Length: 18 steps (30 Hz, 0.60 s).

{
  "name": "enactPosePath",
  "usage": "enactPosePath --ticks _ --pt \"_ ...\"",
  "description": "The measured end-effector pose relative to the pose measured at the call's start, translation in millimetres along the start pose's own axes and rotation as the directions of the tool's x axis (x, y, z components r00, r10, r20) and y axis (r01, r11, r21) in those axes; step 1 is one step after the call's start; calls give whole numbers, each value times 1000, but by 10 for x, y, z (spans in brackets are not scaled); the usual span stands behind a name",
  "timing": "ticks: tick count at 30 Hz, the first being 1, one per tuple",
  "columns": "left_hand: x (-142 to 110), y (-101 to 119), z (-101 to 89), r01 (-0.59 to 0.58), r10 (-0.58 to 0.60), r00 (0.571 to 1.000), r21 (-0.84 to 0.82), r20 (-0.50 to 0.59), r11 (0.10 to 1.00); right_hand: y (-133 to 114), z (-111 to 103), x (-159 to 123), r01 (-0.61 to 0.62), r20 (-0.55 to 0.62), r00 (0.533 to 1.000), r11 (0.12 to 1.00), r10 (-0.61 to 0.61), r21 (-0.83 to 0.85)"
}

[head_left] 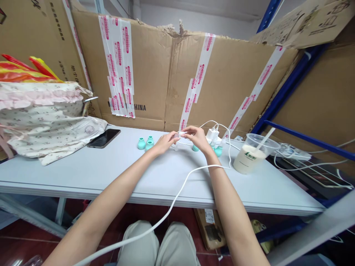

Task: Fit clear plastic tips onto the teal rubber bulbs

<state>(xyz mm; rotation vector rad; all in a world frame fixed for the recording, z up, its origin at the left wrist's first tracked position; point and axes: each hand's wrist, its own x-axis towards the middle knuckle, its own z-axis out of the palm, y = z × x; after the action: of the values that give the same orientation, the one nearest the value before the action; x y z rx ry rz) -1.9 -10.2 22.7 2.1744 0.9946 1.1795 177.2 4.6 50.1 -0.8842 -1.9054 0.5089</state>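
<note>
Above the table, my left hand [166,142] and my right hand [197,138] meet fingertip to fingertip. Both are closed in a pinch around a small white and clear piece [181,133], partly covered by the fingers. Below it, another small clear piece [175,147] stands on the table. To the left of my left hand is a group of small round teal pots [141,143] with open necks. Near my right wrist are more teal pots [218,151], at least one with a clear top; the right arm partly hides this group.
A white cable [188,173] loops across the grey table [111,170] from a white charger [212,133]. A cup with a straw [248,157] stands at right. Left are a phone [104,138] and a floral cloth bag [50,122]. A taped cardboard wall [152,74] closes the back.
</note>
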Motion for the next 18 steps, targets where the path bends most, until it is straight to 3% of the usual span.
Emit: enactPosePath --ticks 7,14,18 --pt "1 -27 34 0 4 999 82 -50 997 29 49 3 -20 -54 998 999 22 26" --pt "-26 9 -21 5 3 993 73 -115 997 18 158 14 -114 -107 984 970 140 214" --pt "3 61 -46 -32 51 993 178 -105 984 -29 190 13 -118 -124 980 957 155 266"
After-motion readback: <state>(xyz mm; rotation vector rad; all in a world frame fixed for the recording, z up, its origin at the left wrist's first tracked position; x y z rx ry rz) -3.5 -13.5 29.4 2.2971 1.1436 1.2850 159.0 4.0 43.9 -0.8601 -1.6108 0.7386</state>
